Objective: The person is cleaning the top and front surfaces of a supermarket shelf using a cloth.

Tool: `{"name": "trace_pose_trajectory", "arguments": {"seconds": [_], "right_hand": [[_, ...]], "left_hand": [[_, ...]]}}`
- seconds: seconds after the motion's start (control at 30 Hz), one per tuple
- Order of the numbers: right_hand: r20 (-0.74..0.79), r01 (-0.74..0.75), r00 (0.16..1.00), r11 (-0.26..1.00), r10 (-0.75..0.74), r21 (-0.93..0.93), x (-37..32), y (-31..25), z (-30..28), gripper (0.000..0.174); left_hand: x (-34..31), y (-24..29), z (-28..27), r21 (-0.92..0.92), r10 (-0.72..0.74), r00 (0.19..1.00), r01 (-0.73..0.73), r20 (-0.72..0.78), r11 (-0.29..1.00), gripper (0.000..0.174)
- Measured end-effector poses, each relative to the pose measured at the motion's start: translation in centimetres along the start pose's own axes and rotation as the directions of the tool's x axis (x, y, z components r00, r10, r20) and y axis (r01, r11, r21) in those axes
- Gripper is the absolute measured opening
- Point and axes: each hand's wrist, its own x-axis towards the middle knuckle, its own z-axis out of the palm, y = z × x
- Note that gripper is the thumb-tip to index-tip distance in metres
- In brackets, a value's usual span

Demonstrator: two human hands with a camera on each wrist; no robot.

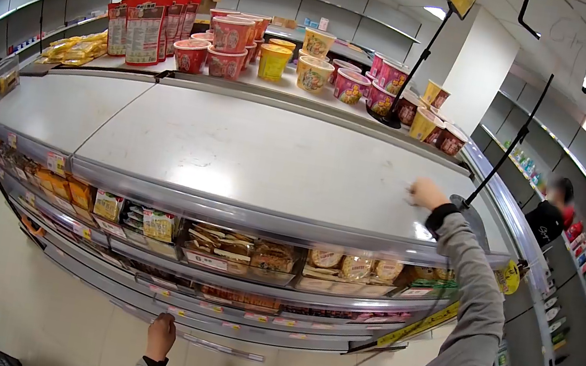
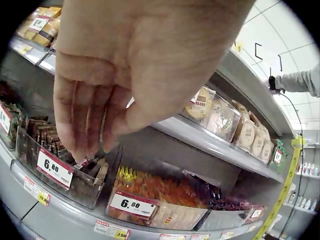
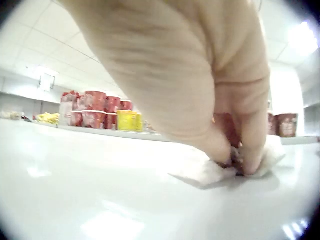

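Observation:
My right hand [image 1: 428, 195] is over the right part of the white shelf top [image 1: 261, 143]. In the right wrist view, its thumb and fingers pinch a crumpled white tissue [image 3: 202, 172] against the glossy surface. Part of the tissue is hidden under the fingers. My left hand [image 1: 160, 337] hangs low in front of the shelving with its fingers loosely bent and nothing in them. In the left wrist view, those fingertips overlap a clear bin [image 2: 60, 167] of small dark packets.
Cup noodles [image 1: 231, 35] and red pouches [image 1: 146, 30] line the back of the display. A black sign stand [image 1: 470, 213] stands just right of my right hand. Packaged snacks [image 1: 232, 243] fill the shelf below. A person [image 1: 550, 214] is in the right aisle.

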Motion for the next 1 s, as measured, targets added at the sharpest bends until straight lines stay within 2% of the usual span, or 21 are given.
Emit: {"name": "trace_pose_trajectory", "arguments": {"seconds": [0.03,0.07,0.1,0.13,0.2,0.23,0.33,0.37,0.43,0.5,0.57,0.6,0.63,0.7,0.73,0.8,0.87,0.9,0.93,0.97,1.0], "right_hand": [[-0.015,0.133,0.991,0.991,-0.133,0.033,1.7,-1.4,1.0,0.012],[0.131,0.096,0.985,0.988,-0.112,0.121,1.9,-6.4,-2.1,0.014],[0.133,0.214,0.961,0.958,-0.241,0.189,3.2,-8.2,-1.7,0.016],[0.174,0.247,0.943,0.946,-0.285,0.211,3.0,-11.5,-3.3,0.019],[0.022,0.365,0.915,0.849,-0.403,0.381,2.0,-15.3,-3.8,0.024],[0.023,0.366,0.915,0.85,-0.404,0.378,1.7,-15.1,-3.4,0.024],[-0.136,0.514,0.85,0.747,-0.508,0.422,-0.2,-13.6,-3.0,0.033],[0.172,0.135,0.925,0.715,-0.339,0.686,-1.1,-12.7,-4.2,0.032],[0.219,0.185,0.928,0.884,-0.301,0.429,-3.3,-9.7,-5.7,0.028],[0.144,0.171,0.956,0.887,-0.254,0.429,-3.5,-3.9,-2.8,0.017],[0.163,0.011,0.984,0.937,-0.073,0.349,-4.4,-1.6,-3.2,0.008],[0.286,-0.045,0.958,0.961,-0.036,0.273,-3.4,-0.1,-3.0,0.008],[0.383,-0.055,0.923,0.978,-0.027,0.201,-2.6,-0.2,-3.5,0.018],[0.476,-0.092,0.88,0.979,-0.005,0.18,-0.8,-1.0,-3.7,0.024],[0.429,-0.018,0.902,0.987,-0.053,0.16,-0.2,-2.8,-3.4,0.035],[0.404,0.096,0.893,0.962,-0.196,0.254,1.2,-7.6,-3.7,0.042],[0.254,0.308,0.873,0.876,-0.415,0.372,2.0,-13.3,-3.9,0.043],[0.379,0.158,0.864,0.892,-0.333,0.423,2.3,-17.3,-4.9,0.042],[0.274,0.31,0.843,0.835,-0.463,0.455,1.7,-20.9,-6.1,0.041],[0.144,0.432,0.808,0.741,-0.571,0.515,2.0,-23.5,-5.1,0.042],[0.05,0.528,0.769,0.677,-0.637,0.512,1.9,-26.4,-4.7,0.045]], "left_hand": [[0.0,0.1,0.1,-0.003,-0.001,1.0,0.001,-0.001,1.0,0.01],[-0.1,-0.1,0.3,-0.016,-0.009,1.0,0.009,0.0,1.0,0.01],[-0.1,-0.2,0.6,-0.029,-0.016,1.0,0.016,0.0,0.999,0.009],[-0.2,-0.3,1.0,-0.033,-0.016,1.0,0.016,0.001,0.999,0.009],[-0.2,-0.5,1.7,-0.034,0.013,1.0,-0.013,-0.007,0.999,0.009],[-0.1,-0.5,1.9,-0.037,0.013,1.0,-0.013,-0.009,0.999,0.009],[0.2,-0.4,1.8,-0.023,0.026,1.0,-0.026,-0.003,0.999,0.01],[0.4,-0.1,1.6,-0.017,0.015,1.0,-0.015,0.004,1.0,0.011],[0.4,-0.1,1.5,-0.011,0.002,1.0,-0.002,0.014,1.0,0.011],[0.3,-1.0,1.8,-0.039,0.092,0.992,-0.096,-0.092,0.995,0.012],[-0.1,-1.1,1.1,-0.032,0.066,0.997,-0.067,-0.036,0.997,0.012],[-0.2,-1.1,0.6,-0.018,0.036,0.999,-0.036,0.008,0.999,0.013],[-0.5,-1.2,0.3,-0.021,0.043,0.999,-0.042,0.014,0.999,0.013],[-1.3,-1.6,0.4,-0.008,0.038,0.998,-0.039,-0.05,0.999,0.013],[-1.5,-1.9,0.5,-0.008,0.009,0.999,-0.009,-0.039,1.0,0.012],[-1.6,-2.2,0.6,-0.008,0.006,1.0,-0.006,-0.029,1.0,0.011],[-2.0,-2.4,0.8,-0.004,0.001,1.0,-0.001,-0.011,1.0,0.011],[-1.8,-2.5,1.1,-0.027,0.039,0.998,-0.04,-0.041,0.999,0.011],[-1.6,-2.5,1.2,-0.05,0.079,0.994,-0.083,-0.071,0.995,0.011],[-1.4,-2.4,1.2,-0.054,0.085,0.994,-0.088,-0.063,0.995,0.011],[-1.0,-2.1,1.3,-0.052,0.072,0.997,-0.074,-0.039,0.996,0.01]]}}
